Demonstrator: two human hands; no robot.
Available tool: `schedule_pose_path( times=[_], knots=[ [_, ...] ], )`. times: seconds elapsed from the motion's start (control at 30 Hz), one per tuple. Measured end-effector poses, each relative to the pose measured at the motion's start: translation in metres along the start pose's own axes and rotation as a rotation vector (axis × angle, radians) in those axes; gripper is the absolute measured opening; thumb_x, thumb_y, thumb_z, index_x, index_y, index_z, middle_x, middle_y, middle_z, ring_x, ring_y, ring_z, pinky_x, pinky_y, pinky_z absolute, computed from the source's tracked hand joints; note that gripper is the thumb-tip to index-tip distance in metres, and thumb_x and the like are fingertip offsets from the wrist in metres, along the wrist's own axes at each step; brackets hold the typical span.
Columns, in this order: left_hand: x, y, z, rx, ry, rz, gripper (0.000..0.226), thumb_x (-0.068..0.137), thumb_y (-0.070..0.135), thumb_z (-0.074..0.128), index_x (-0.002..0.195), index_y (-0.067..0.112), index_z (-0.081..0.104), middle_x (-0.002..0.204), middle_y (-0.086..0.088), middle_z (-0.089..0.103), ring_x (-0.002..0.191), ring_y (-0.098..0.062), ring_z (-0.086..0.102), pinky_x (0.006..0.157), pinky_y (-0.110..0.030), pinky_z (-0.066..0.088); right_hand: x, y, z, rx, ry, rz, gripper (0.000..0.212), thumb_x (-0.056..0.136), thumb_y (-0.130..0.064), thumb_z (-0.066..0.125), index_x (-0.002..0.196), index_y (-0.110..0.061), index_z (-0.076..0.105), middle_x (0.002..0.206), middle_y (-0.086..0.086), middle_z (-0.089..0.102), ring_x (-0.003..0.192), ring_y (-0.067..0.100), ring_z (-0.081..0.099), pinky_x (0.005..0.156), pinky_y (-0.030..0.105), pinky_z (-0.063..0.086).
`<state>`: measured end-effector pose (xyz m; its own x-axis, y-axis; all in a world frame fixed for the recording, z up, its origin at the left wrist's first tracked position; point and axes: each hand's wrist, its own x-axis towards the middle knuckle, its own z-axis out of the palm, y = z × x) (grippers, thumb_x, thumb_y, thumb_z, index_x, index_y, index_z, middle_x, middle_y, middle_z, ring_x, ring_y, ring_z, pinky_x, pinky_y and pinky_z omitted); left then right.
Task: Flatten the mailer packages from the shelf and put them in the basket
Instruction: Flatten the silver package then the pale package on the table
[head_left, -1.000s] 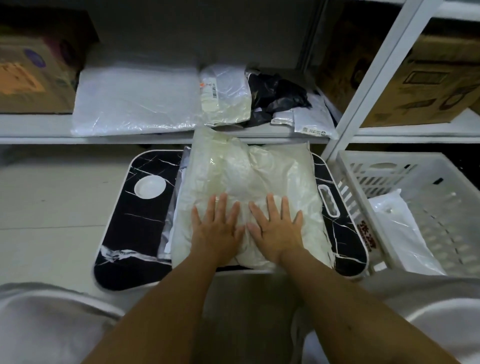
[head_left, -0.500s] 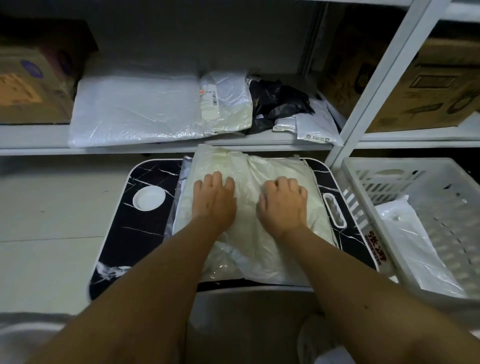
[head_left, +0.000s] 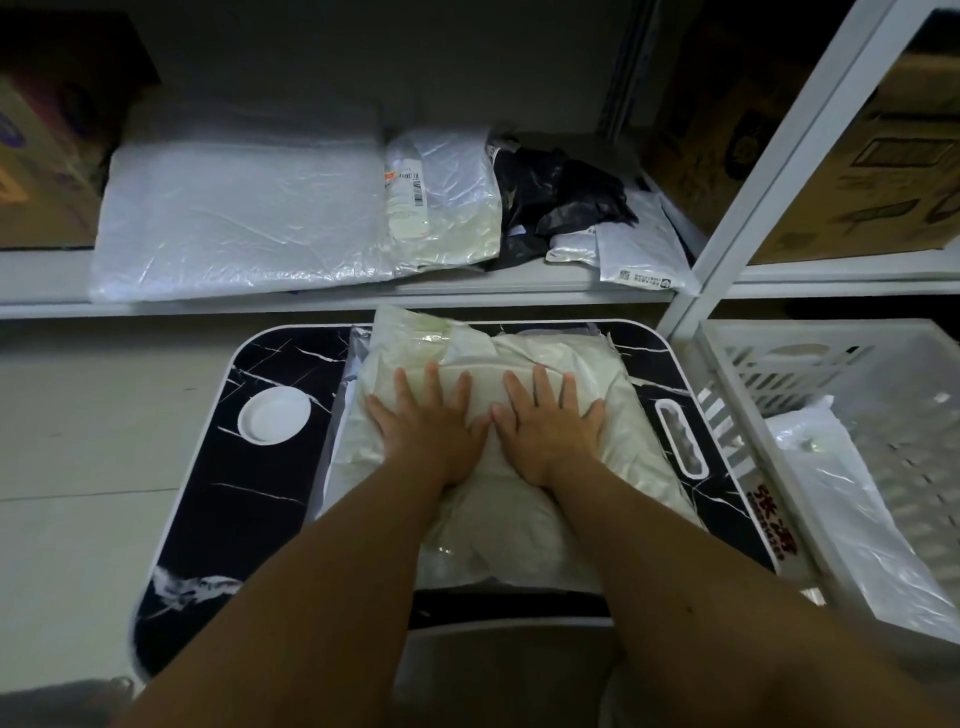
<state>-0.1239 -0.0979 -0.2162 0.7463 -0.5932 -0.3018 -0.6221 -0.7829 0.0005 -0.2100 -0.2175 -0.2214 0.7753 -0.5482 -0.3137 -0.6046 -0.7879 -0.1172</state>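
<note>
My left hand (head_left: 427, 422) lies flat with fingers spread, gripping nothing, its palm pressing down on the cream mailer package (head_left: 524, 512). My right hand (head_left: 551, 422) does the same just beside it, thumbs nearly touching. The package is puffy and wrinkled, and it sits in the middle of the black marble-patterned worktop (head_left: 218, 499), reaching from the far edge almost to the near edge. A grey package (head_left: 347, 400) peeks out from under its left side. A round white disc (head_left: 274, 414) sits towards the worktop's far left corner, and a slot handle (head_left: 680, 439) runs along its right edge.

Beyond the far edge, the shelf (head_left: 332, 299) carries a large clear-wrapped package (head_left: 239, 228), a smaller labelled one (head_left: 441, 200) touching it, a crumpled black bag (head_left: 556, 195) and a white mailer (head_left: 641, 249) near the shelf's right post. The white basket (head_left: 727, 415) stands just beside the worktop's right edge, with one flattened white package (head_left: 852, 514) lying inside.
</note>
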Motion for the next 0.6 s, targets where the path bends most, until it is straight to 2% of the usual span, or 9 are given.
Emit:
schedule_pose_path(
  times=[0.1,0.17,0.23,0.3,0.37,0.43,0.6],
  knots=[
    [-0.001,0.002,-0.002,0.011,0.038,-0.024,0.067,0.093,0.063,0.004,0.152,0.031,-0.001,0.161,-0.006,-0.002,0.146,-0.039,-0.001,0.109,-0.067,0.009,0.002,-0.001,0.003,0.025,0.035,0.020,0.062,0.096,-0.063,0.009,0.153,-0.040,0.006,0.163,-0.003,-0.001,0.149,0.032,-0.006,0.113,0.064,0.001],
    [0.003,0.002,-0.012,-0.027,0.130,-0.071,0.061,0.097,0.056,0.010,0.146,0.023,0.025,0.152,-0.009,0.028,0.138,-0.035,0.026,0.102,-0.060,0.026,0.006,-0.002,-0.001,0.054,0.157,0.040,0.057,0.098,-0.057,0.016,0.146,-0.033,0.032,0.156,0.004,0.027,0.143,0.032,0.019,0.112,0.060,0.015],
    [0.014,-0.002,-0.024,-0.107,0.298,-0.150,0.051,0.099,0.047,0.020,0.130,0.015,0.045,0.129,-0.010,0.048,0.119,-0.029,0.045,0.093,-0.049,0.039,0.012,-0.003,-0.011,0.098,0.374,0.110,0.050,0.100,-0.047,0.021,0.129,-0.021,0.052,0.132,0.008,0.052,0.121,0.029,0.045,0.102,0.050,0.032],
    [0.031,-0.010,-0.035,-0.141,0.436,-0.222,0.040,0.099,0.037,0.030,0.122,0.009,0.049,0.119,-0.013,0.052,0.110,-0.028,0.050,0.091,-0.043,0.043,0.023,0.003,-0.024,0.155,0.557,0.241,0.043,0.101,-0.040,0.026,0.120,-0.014,0.054,0.119,0.009,0.055,0.109,0.026,0.049,0.092,0.044,0.038],
    [0.048,-0.019,-0.045,-0.212,0.438,-0.295,0.035,0.099,0.031,0.035,0.122,0.006,0.046,0.121,-0.015,0.053,0.113,-0.031,0.049,0.092,-0.042,0.041,0.035,0.014,-0.040,0.225,0.622,0.374,0.037,0.102,-0.036,0.030,0.122,-0.012,0.051,0.120,0.011,0.052,0.111,0.027,0.047,0.091,0.045,0.038],
    [0.065,-0.025,-0.051,-0.302,0.357,-0.349,0.036,0.097,0.029,0.039,0.125,0.005,0.041,0.125,-0.015,0.052,0.118,-0.032,0.047,0.095,-0.044,0.039,0.047,0.027,-0.054,0.292,0.548,0.464,0.037,0.102,-0.034,0.032,0.128,-0.011,0.047,0.128,0.014,0.049,0.118,0.031,0.044,0.094,0.047,0.037],
    [0.099,-0.034,-0.054,-0.628,0.186,-0.520,0.044,0.099,0.029,0.040,0.136,0.006,0.031,0.136,-0.017,0.046,0.128,-0.035,0.040,0.104,-0.049,0.033,0.089,0.055,-0.066,0.501,0.154,0.593,0.051,0.099,-0.040,0.037,0.140,-0.010,0.036,0.141,0.017,0.042,0.129,0.038,0.040,0.104,0.053,0.033]
  ],
)
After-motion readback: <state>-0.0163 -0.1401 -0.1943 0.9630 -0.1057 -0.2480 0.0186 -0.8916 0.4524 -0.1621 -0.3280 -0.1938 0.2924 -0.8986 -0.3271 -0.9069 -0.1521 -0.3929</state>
